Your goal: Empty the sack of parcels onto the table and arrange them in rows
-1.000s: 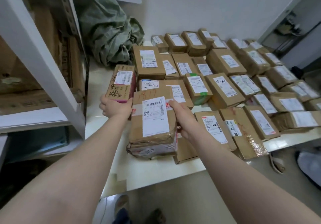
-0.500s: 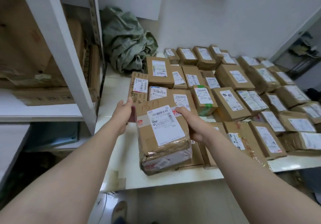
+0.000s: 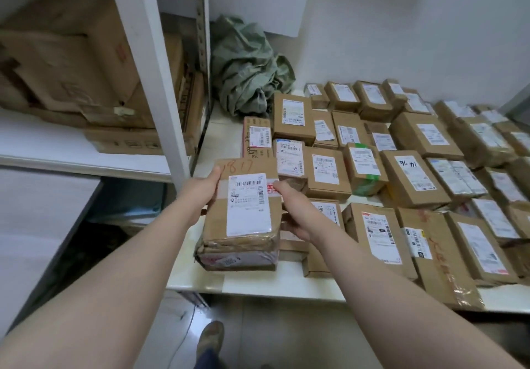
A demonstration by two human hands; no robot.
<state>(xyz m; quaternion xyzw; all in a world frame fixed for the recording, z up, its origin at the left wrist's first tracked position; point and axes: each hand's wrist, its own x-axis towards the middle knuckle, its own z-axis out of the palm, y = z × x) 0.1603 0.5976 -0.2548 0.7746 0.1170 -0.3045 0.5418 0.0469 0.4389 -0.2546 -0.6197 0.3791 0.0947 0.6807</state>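
Here, a person is holding a brown cardboard parcel (image 3: 243, 225) with both hands at the centre-left of the frame, above the near left corner of the white table (image 3: 286, 287). The left hand (image 3: 198, 196) is gripping the parcel's left edge, its thumb (image 3: 215, 172) lying flat on the top face beside an orange handwritten number, while the other fingers are curling under the side, out of sight. The right hand (image 3: 295, 214) is clasping the opposite edge, with its fingertips (image 3: 276, 186) pressing on a strip of red-printed tape just right of the white shipping label. The parcel is sitting between the two palms, label facing up. Its lower layer is showing clear wrap and red print; whether that is a second parcel cannot be told, nor whether the bundle is touching the tabletop or hanging just over it.

To the right, many labelled parcels (image 3: 413, 179) are lying in rows across the table, packed side by side and reaching the right edge of the frame. A crumpled green sack (image 3: 246, 65) is slumping against the wall at the upper centre, behind the rows. At the left, a white shelving post (image 3: 152, 67) is standing in front of large cardboard boxes (image 3: 71, 62). A shoe (image 3: 210, 338) is showing at the bottom centre.
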